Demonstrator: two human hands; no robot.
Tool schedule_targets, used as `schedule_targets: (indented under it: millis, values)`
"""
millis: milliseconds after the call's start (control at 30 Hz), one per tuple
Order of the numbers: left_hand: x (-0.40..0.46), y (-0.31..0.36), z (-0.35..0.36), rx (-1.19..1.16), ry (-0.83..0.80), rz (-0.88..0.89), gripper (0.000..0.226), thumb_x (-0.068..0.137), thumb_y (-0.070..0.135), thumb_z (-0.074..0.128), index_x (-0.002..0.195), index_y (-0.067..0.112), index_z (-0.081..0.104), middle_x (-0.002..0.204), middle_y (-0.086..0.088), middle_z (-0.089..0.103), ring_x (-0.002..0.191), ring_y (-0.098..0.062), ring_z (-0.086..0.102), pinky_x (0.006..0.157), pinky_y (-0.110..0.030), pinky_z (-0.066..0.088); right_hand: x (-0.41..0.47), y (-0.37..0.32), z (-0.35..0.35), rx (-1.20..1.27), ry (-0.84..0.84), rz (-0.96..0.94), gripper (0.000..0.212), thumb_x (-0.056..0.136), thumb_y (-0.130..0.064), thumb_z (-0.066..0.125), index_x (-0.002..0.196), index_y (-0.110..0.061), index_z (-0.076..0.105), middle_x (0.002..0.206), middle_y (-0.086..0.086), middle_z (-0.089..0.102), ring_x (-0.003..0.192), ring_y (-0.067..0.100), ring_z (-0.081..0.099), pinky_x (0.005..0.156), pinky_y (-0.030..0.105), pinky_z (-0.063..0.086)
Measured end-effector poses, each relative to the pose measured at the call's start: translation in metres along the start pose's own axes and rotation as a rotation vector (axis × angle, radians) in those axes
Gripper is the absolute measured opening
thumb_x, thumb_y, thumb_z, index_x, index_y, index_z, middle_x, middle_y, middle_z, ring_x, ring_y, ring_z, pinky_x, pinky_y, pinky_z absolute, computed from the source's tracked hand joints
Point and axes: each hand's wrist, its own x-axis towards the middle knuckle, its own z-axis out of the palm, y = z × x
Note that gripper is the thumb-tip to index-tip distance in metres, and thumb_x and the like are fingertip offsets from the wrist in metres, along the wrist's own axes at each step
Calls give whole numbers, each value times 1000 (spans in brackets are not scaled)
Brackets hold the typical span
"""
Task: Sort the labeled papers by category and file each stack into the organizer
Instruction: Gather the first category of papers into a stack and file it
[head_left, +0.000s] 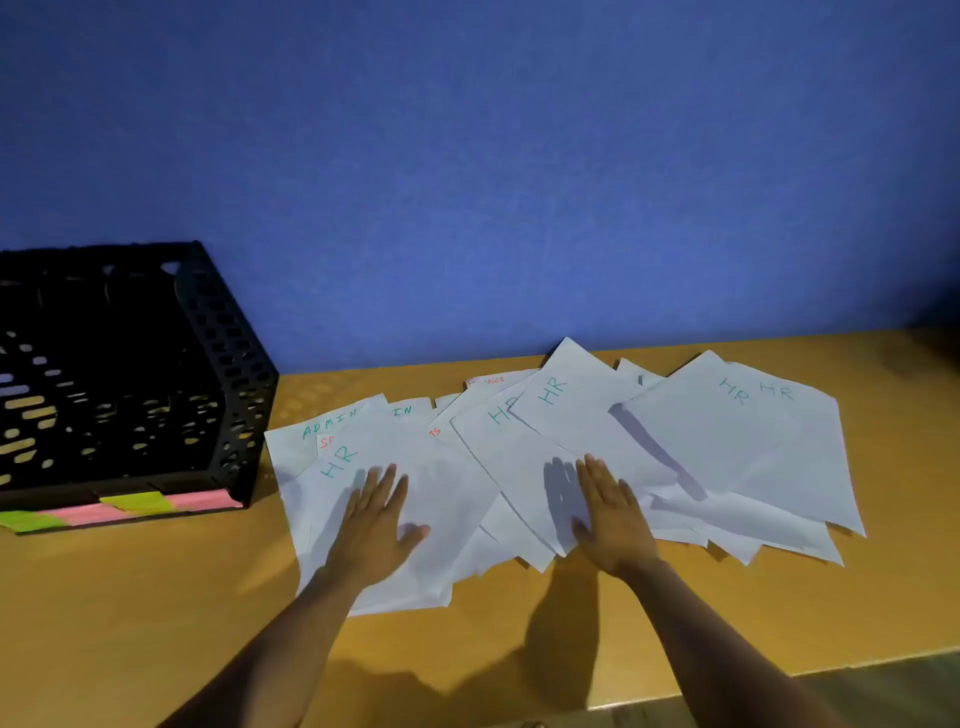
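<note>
Both palms lie flat, fingers together, nothing pinched: left hand on the left HR sheet, right hand on center HR sheets. Black organizer sits mid-left of frame. Risk: overlapped sheets drag together, so ADMIN sheet etc. could get mis-sorted w/ HR.

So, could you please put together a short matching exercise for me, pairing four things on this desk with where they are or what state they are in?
Column one:
1. left hand
2. right hand
3. black organizer
4. sheet marked ADMIN

Column two:
A. stands at the left of the desk, against the blue wall
B. lies flat on the leftmost HR sheet
C. mostly covered, only its top edge showing
D. lies flat on the overlapping sheets in the middle of the spread

Pairs: 1-B, 2-D, 3-A, 4-C
</note>
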Motion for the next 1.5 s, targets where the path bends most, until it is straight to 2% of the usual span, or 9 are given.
schedule_targets:
  millis: [133, 367, 567, 833, 967, 1033, 1300, 1400, 1500]
  values:
    - [-17, 4, 26, -4, -186, -84, 112, 68, 89, 4, 155, 18, 3, 163, -5, -12, 149, -30, -11, 119, -48, 2, -11, 0, 11, 5, -240, -50, 77, 97, -28, 42, 155, -16, -6, 163, 2, -15, 150, 18, -12, 119, 34, -8]
    - [-31, 7, 46, 89, -262, -93, 99, 84, 75, 39, 154, 23, -8, 162, -6, -18, 148, -32, -16, 118, -51, -2, -12, -7, 16, -28, -239, -55, 56, 103, -15, 34, 156, -19, 14, 165, 0, 8, 151, 14, 4, 121, 33, 2]
    - [-34, 7, 51, 105, -266, -49, 106, 79, 70, 54, 153, 29, -10, 161, -5, -22, 147, -34, -20, 117, -52, -5, -9, -15, 9, 97, -118, 0, 49, 98, -7, 47, 143, -28, 46, 143, -2, 55, 128, 21, 54, 106, 33, 45]
    - [-36, 3, 49, 46, -57, 6, 50, 100, 26, 46, 148, 30, 34, 161, 3, 21, 150, -28, 13, 119, -42, 16, -16, -31, -1, 266, 92, -6, 51, 89, 9, 52, 130, -19, 63, 122, 5, 70, 109, 27, 68, 88, 39, 58]
    - [-34, 5, 32, -83, 221, 85, 35, 70, 4, 83, 102, 18, 77, 108, -3, 75, 102, -27, 70, 86, -38, 56, -20, -41, -13, 403, 197, 67, 41, 89, 10, 55, 125, -9, 64, 97, 11, 75, 84, 31, 72, 71, 41, 60]
    - [-34, 5, 27, -69, 298, 138, 35, 48, -1, 92, 76, 17, 79, 75, 1, 76, 68, -18, 74, 63, -28, 60, -19, -48, -21, 466, 224, 97, 39, 90, 8, 56, 126, -7, 63, 79, 8, 72, 66, 23, 67, 62, 38, 59]
    - [-47, 6, 27, -122, 220, 149, 41, 28, -8, 84, 51, 18, 63, 55, 9, 63, 55, -13, 63, 52, -17, 47, -24, -72, -40, 545, 268, 41, 40, 90, 6, 59, 125, -12, 65, 59, -5, 57, 46, 7, 48, 48, 25, 44]
    - [-54, 2, 32, -192, 203, 223, 20, 76, 33, 77, 65, 19, 68, 67, 10, 67, 67, -10, 65, 62, -19, 49, -26, -80, -38, 531, 288, -2, 43, 87, 12, 59, 121, -14, 68, 61, -14, 54, 47, 1, 50, 49, 6, 35]
    - [-61, -1, 38, -176, 234, 227, 63, 100, 54, 24, 84, 23, 75, 85, 12, 73, 83, -8, 69, 76, -20, 54, -23, -91, -36, 539, 308, -58, 50, 84, 17, 58, 120, -16, 68, 82, -6, 70, 60, -4, 55, 62, -5, 35]
